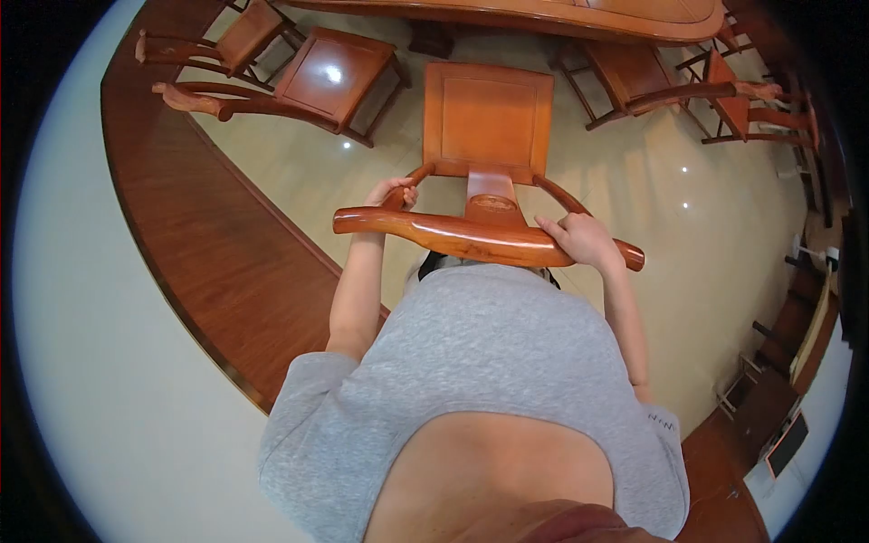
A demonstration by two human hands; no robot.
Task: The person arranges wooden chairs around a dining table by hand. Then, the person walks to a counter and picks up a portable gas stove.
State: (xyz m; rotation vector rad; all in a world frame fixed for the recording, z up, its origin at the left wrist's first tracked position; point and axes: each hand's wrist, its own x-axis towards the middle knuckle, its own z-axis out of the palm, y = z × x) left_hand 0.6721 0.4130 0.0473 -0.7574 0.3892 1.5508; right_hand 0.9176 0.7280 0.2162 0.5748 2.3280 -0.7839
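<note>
My left hand (390, 191) curls round chair (489, 118) post (423, 171), right hand (587, 240) clasps top rail (444, 235): 2-sided, likely for balance.

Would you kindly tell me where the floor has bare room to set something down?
The widest bare floor lies right of the held wooden chair; a narrower patch separates it from the left wood panelling. Other chairs crowd the space along the table.

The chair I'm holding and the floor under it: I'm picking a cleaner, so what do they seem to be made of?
Chair: looks like reddish-brown wood, glossily varnished or lacquered; grain streaks and bright highlights show on its top rail.
Floor: probably polished tile, possibly stone, I can't tell which; it looks pale, smooth and mirrors small lights.
</note>
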